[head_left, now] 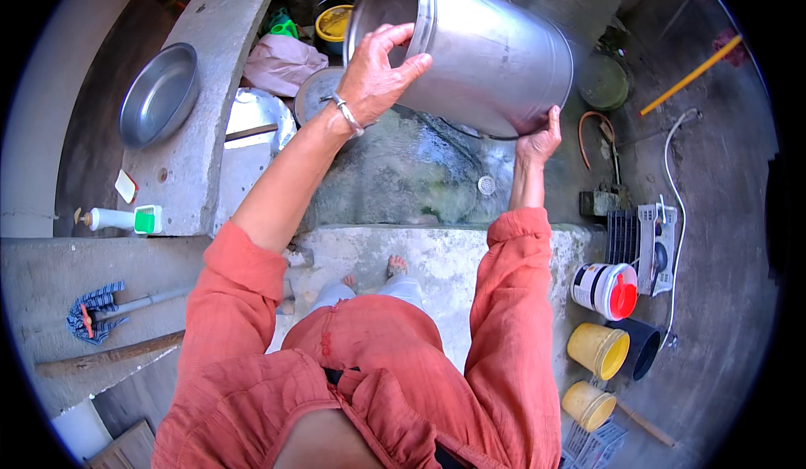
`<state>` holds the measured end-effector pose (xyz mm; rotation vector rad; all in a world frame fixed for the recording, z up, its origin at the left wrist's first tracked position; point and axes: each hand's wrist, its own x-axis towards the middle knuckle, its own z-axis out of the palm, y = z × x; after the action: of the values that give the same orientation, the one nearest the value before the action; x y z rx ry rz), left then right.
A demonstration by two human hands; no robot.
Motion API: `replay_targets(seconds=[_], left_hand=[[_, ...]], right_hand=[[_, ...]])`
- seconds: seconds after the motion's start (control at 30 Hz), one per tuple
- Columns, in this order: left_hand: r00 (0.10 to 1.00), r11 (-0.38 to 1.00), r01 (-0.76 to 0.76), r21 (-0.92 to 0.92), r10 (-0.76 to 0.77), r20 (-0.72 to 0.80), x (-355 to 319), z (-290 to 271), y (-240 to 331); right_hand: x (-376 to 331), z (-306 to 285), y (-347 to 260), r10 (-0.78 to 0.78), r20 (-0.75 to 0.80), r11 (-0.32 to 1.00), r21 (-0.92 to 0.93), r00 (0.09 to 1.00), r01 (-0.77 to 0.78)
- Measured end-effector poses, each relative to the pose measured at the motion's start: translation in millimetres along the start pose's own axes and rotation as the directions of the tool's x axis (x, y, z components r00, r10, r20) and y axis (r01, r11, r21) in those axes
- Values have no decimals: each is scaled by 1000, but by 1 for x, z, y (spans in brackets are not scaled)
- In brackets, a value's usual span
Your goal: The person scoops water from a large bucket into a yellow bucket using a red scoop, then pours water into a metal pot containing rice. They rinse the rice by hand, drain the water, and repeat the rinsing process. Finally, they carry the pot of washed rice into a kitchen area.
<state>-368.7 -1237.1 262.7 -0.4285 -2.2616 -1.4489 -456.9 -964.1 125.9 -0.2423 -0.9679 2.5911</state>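
Note:
A tall silver metal pot [495, 57] is tilted on its side in the air, its mouth toward the upper left. At the mouth, my left hand [379, 74] holds the rim, fingers over the edge and thumb on the outside; a bracelet circles that wrist. My right hand [540, 143] grips the lower edge of the pot's base end from below, and part of its palm is hidden behind the metal. Under the pot lies a wet, greenish concrete floor [403, 183] with a small round drain [486, 185].
A concrete counter [189, 167] at the left bears a metal basin [159, 95], a white bottle [109, 219] and a green-and-white box [148, 220]. Yellow buckets [598, 349] and a white bucket [604, 290] stand at the right, near a hose [678, 192]. A raised concrete ledge [453, 251] crosses the middle.

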Motion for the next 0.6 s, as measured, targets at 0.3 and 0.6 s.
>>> replay_targets(seconds=[0.3, 0.6], left_hand=[[970, 915, -243, 323, 229, 80, -81, -51, 89], [983, 909, -132, 395, 69, 170, -195, -91, 109]], right_hand=[[-141, -11, 47, 101, 71, 950, 290, 992, -117], [-311, -50, 59, 369, 85, 847, 379, 925, -373]])
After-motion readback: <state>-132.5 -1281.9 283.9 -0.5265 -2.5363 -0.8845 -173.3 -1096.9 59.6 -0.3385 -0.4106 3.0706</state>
